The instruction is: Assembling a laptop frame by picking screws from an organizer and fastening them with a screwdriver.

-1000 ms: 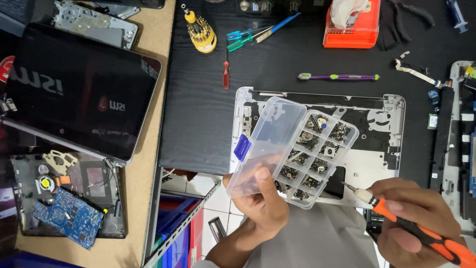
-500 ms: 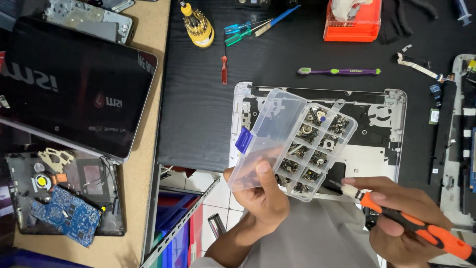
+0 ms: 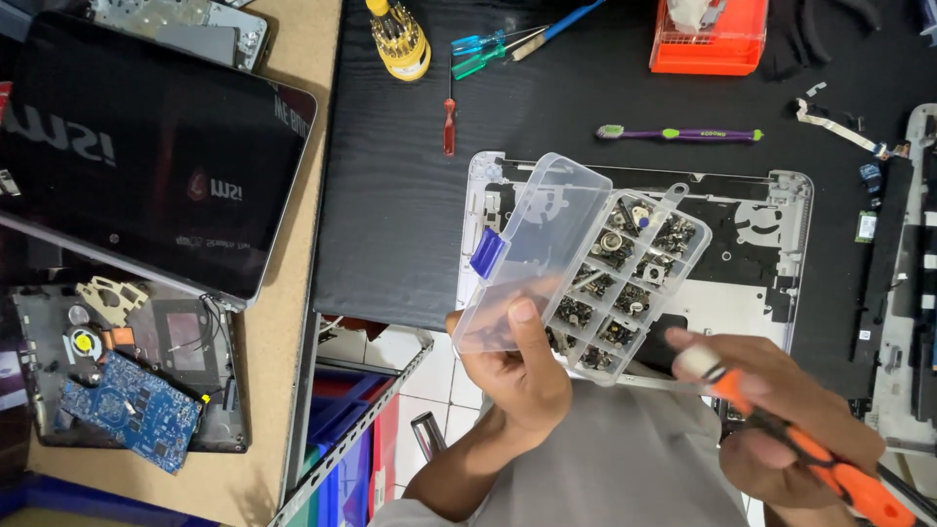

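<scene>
Left hand [image 3: 522, 376] has its fingers clamped on a clear compartment box [image 3: 586, 268] of screws, lid flipped open, held up over the silver laptop shell [image 3: 771, 283] at the near edge of the black table [image 3: 390, 195]. Right hand [image 3: 781, 429] fingers are wrapped round an orange-handled screwdriver [image 3: 830, 468], just beside the box.

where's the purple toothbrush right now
In the head view, the purple toothbrush lies on the black table right of centre, just above the laptop case and below the orange tray.
</scene>
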